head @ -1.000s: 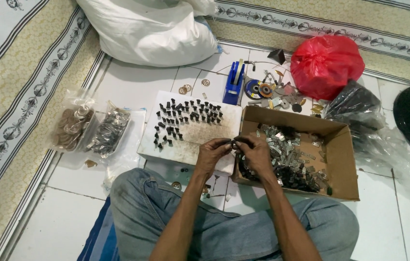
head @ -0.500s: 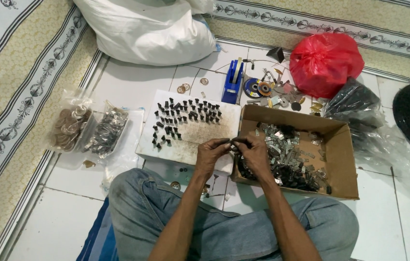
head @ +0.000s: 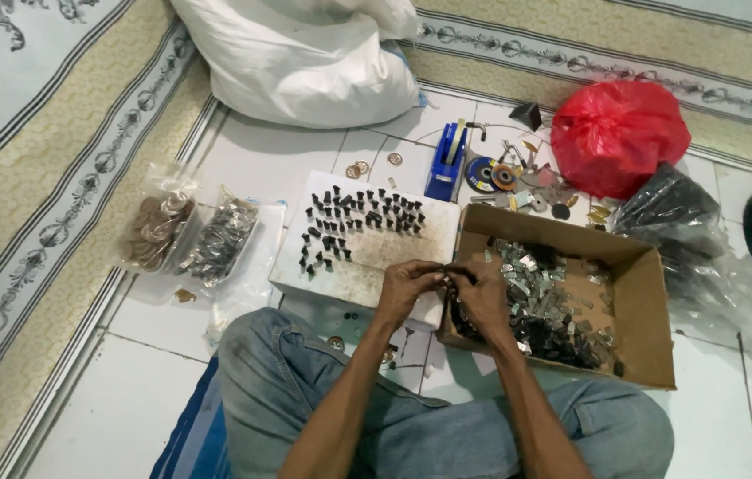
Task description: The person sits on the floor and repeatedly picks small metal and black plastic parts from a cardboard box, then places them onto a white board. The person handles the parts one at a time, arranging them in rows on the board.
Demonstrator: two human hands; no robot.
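I sit cross-legged in jeans on a tiled floor. My left hand [head: 407,288] and my right hand [head: 482,293] meet in front of me, fingertips pinched together on a small dark metal part [head: 449,277] that is mostly hidden by the fingers. Just beyond my left hand lies a white board [head: 367,266] with rows of small black upright pieces [head: 360,217]. My right hand hovers over the near left corner of a cardboard box [head: 642,310] filled with shiny metal clips [head: 549,306].
Two clear bags of metal parts [head: 190,235] lie at left. A blue tape dispenser [head: 447,161], small discs and loose bits [head: 518,177] sit behind the board. A red plastic bag [head: 617,135], black and clear bags [head: 673,217] and a big white sack [head: 305,58] ring the area; patterned rugs border the tiles.
Both hands stay together over the box corner with only slight finger motion. The view has shifted a little.
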